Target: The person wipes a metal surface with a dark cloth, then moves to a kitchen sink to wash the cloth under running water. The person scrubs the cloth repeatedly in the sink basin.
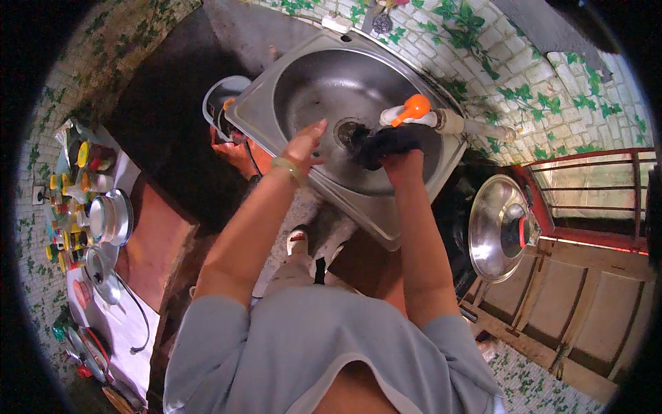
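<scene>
My right hand (406, 164) grips a dark, bunched cloth (385, 145) inside a round stainless steel sink (331, 88). The cloth hangs close to the drain (350, 132), below a white tap (432, 118) with an orange lever handle (414, 108). Whether water is running cannot be told. Over the near left part of the basin, my left hand (306, 142) holds nothing, its thumb apart from its fingers. A pale bangle (287, 168) circles that wrist.
A grey bucket (227, 95) stands beside the sink's left corner. On the right is a metal lid (497, 227) with a red-edged knob. Several jars and bottles (77, 194) crowd a table at left, with a glass lid (102, 274) and a cable (145, 321) nearby.
</scene>
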### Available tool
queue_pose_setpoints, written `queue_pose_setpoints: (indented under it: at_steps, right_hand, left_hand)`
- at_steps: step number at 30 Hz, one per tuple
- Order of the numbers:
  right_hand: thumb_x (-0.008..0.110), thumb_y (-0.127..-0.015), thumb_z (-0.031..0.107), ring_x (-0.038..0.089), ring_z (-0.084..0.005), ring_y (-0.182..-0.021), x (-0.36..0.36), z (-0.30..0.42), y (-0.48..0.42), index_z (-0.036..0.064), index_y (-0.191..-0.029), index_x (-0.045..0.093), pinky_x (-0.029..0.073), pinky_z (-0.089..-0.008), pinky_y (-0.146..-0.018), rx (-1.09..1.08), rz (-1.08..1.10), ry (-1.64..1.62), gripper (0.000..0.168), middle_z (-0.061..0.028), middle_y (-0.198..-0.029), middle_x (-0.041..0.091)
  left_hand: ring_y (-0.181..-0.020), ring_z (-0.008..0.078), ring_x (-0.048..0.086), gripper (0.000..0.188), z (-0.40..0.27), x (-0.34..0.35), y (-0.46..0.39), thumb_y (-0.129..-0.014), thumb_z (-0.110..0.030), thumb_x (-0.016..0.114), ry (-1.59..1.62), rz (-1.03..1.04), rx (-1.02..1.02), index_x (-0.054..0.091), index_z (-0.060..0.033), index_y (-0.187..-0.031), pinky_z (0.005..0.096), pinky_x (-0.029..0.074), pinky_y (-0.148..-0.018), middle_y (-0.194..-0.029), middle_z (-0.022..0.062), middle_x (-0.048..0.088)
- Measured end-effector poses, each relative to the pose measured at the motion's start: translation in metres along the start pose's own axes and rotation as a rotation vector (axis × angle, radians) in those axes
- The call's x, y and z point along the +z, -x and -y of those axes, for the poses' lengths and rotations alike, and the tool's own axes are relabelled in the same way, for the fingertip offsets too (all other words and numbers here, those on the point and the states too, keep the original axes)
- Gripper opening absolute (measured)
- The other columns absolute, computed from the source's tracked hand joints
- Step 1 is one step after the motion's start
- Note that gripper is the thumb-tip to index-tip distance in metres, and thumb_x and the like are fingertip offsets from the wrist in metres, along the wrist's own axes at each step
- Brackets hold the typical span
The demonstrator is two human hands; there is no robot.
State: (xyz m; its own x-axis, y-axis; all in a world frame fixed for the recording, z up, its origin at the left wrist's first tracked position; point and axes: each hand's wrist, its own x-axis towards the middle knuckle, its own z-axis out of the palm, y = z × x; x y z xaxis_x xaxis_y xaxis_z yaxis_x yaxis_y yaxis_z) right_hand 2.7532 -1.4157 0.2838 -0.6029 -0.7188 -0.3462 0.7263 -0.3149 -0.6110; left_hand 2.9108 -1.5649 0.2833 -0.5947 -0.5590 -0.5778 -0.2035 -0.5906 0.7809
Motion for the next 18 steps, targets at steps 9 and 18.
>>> queue_pose_setpoints:
  at_steps: [9, 18]
  right_hand:
    - [0.047, -0.077, 0.006, 0.051, -0.0229, -0.103, 0.018, -0.015, -0.005, 0.01, -0.129, 0.035, 0.038, -0.0313, -0.091, 0.047, 0.088, 0.579, 0.054, -0.0103, -0.114, 0.052]
    - [0.048, -0.066, -0.012, 0.033, -0.0259, -0.123, 0.0, -0.045, -0.017, 0.014, -0.139, 0.009, 0.034, -0.0321, -0.095, -0.093, 0.408, 1.003, 0.087, -0.0193, -0.134, 0.03]
  left_hand:
    - [-0.088, 0.0172, 0.057, 0.048, 0.049, 0.021, -0.066, -0.081, -0.042, 0.056, 0.221, 0.38, -0.002, 0.053, -0.0063, -0.113, 0.0306, 0.045, -0.078, -0.1, 0.0091, 0.059]
    - [-0.087, 0.0144, 0.057, 0.043, 0.023, 0.014, -0.022, -0.078, -0.025, 0.062, -0.383, 0.337, 0.363, 0.054, -0.0017, -0.113, 0.0267, 0.043, -0.081, -0.102, 0.0077, 0.06]
